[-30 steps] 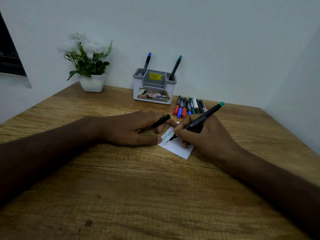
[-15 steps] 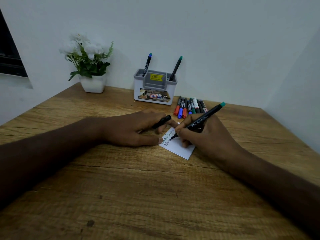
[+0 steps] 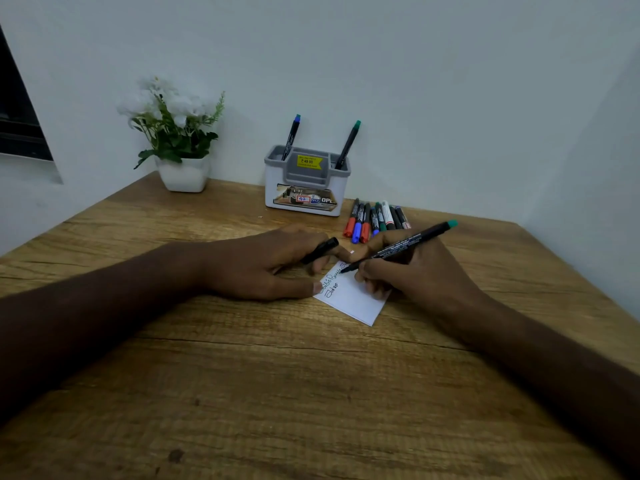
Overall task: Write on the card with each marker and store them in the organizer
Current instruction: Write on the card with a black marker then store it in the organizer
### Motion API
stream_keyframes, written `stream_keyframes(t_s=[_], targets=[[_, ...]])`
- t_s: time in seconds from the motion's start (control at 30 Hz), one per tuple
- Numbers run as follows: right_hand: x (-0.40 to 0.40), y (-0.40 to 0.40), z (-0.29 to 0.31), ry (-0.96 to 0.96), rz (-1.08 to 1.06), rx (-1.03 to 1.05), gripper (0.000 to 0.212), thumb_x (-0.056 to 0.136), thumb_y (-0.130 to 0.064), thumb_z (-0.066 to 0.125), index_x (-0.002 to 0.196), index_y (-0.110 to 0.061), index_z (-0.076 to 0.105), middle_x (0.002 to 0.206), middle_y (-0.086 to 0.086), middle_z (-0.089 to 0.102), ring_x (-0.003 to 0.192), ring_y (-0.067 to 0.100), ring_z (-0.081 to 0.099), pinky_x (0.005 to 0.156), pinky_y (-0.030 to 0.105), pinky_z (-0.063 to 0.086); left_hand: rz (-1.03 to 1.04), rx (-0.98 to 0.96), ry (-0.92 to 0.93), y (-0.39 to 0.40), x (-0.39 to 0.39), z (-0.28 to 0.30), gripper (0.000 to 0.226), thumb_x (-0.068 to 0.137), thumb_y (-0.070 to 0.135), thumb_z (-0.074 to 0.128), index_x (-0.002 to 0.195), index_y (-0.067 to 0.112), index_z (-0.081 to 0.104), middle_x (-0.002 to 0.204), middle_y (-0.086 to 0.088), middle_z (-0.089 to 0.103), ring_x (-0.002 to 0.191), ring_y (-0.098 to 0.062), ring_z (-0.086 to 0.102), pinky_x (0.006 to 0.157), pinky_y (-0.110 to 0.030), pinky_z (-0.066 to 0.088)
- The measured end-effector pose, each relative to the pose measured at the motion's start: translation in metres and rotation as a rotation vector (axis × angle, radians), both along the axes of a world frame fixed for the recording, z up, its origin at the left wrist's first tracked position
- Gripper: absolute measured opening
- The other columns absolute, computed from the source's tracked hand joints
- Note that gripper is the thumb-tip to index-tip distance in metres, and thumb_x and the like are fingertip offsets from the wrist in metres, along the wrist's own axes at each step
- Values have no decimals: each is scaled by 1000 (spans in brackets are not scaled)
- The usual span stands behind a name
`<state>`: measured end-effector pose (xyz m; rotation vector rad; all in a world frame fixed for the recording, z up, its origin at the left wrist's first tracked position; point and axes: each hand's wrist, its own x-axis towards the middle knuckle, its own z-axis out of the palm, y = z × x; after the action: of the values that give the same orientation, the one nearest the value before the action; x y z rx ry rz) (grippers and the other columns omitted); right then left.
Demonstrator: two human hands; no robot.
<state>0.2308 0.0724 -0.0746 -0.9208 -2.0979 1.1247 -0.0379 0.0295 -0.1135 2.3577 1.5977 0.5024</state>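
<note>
Right hand (image 3: 415, 275): you are gripping the green-ended marker (image 3: 398, 245), fingers curled round it, tip touching the card (image 3: 356, 299).
Left hand (image 3: 270, 261): you are pinching the black cap (image 3: 320, 250), thumb pressing the card's edge.
Organizer (image 3: 306, 192): standing by the wall, holding two markers.

Both forearms (image 3: 104, 306) are bare (no sleeves, rings or watch showing).

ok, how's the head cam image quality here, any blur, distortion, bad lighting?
Head view: dim, bluish light; wide-angle bending along the table edges; left hand slightly soft; handwriting on the card too small to read; the organizer label sharp enough to see print.
</note>
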Motion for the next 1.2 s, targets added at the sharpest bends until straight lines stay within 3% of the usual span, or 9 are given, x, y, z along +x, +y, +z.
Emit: stream_keyframes(t_s=[0.1,0.23,0.33,0.4,0.57,0.7,0.9,1.2], targets=[[0,1,-2,-4,-15,33,7,95,-9,73,92,-8,80,71,8,79,56,11,69,56,22,57,10,-7,-14,-2,-2,-2,42,89,81,49,123,57,46,146,8,49,126,-1,43,114,-39,42],[-1,1,-3,-51,-5,77,8,95,-10,76,93,-17,81,73,3,80,58,6,70,57,17,56,-9,5,6,-5,0,1,57,90,78,47,133,41,45,145,6,50,123,3,38,110,-33,40],[-2,1,-3,-58,6,92,13,94,-7,74,92,-18,81,73,2,80,60,5,72,58,17,56,11,-11,13,-3,-2,-2,65,89,80,47,137,36,44,146,6,49,129,-8,46,112,-38,41],[-2,1,-3,-59,10,84,11,94,-8,75,92,-17,81,73,2,80,61,5,72,58,17,56,16,-14,11,-3,-3,-4,66,89,80,47,138,35,44,146,7,50,133,-12,46,113,-39,42],[-1,2,-6,-65,-6,121,9,95,-12,75,93,-17,82,75,3,81,61,9,73,59,18,57,5,12,9,-2,-2,-5,65,90,82,46,136,37,47,143,11,52,124,3,42,111,-36,43],[-2,2,-5,-62,-3,104,7,95,-13,76,93,-17,81,74,-1,81,61,5,72,58,16,56,12,6,8,-1,-3,-6,66,90,82,45,138,36,47,144,11,51,125,4,41,112,-35,42],[-2,3,-6,-51,-11,88,6,95,-14,76,93,-16,81,75,0,81,61,7,73,58,17,57,2,18,25,-1,-1,-8,59,93,78,46,136,37,47,142,12,52,130,-6,48,108,-32,42],[-2,6,-7,-40,-10,53,6,96,-12,75,93,-13,80,77,6,81,62,12,73,59,22,60,32,8,77,6,-7,-15,65,95,79,46,145,38,43,150,13,47,137,-8,46,114,-43,43]])
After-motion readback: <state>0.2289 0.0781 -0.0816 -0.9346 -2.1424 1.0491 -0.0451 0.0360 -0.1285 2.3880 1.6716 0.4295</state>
